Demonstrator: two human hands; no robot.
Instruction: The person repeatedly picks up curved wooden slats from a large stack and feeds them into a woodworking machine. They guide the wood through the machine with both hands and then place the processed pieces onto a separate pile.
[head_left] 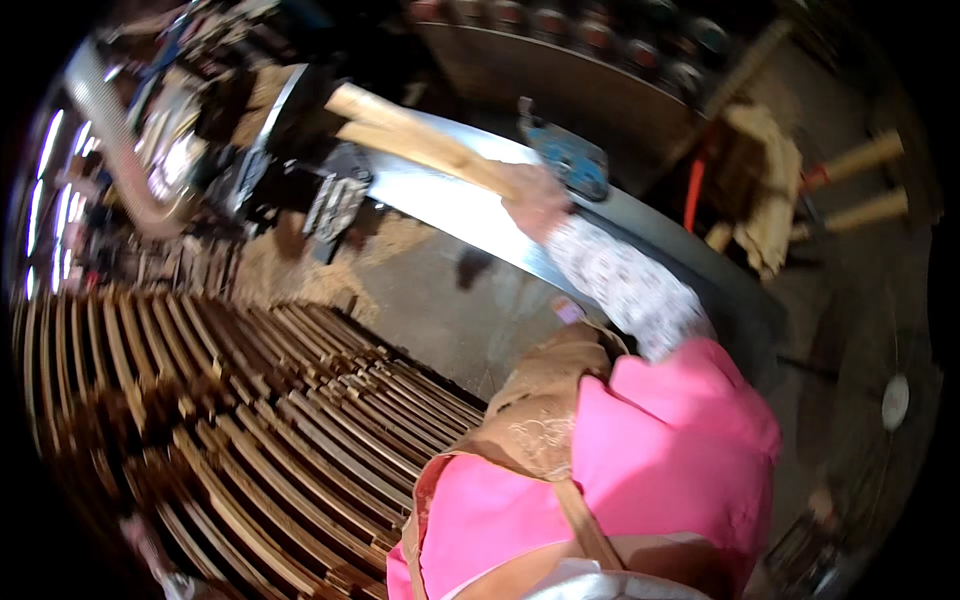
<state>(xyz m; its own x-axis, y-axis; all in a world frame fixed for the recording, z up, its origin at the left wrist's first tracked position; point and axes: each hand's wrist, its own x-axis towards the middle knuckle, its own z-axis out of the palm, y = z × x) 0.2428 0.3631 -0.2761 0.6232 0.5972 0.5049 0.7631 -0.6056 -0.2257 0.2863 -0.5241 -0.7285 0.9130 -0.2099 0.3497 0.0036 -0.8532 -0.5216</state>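
Note:
My right hand [538, 203] is closed round the near end of light-coloured wooden pieces [425, 140]. They look like two strips lying side by side, their far ends slightly apart, held over a long shiny metal machine table [440, 210]. A blue metal block-like part [572, 162] sits on the table just beyond this hand. My left hand [145, 545] is low at the left edge, beside stacked wooden slats [270, 480]. It is dim and smeared, so its fingers and anything in them cannot be made out.
Rows of slats fill the lower left. A metal machine part [338, 205] stands by the table's left end, with sawdust [385, 240] below. A ribbed hose [115, 140] hangs at upper left. Wooden pieces [765, 190] and a red bar [692, 190] are at the right.

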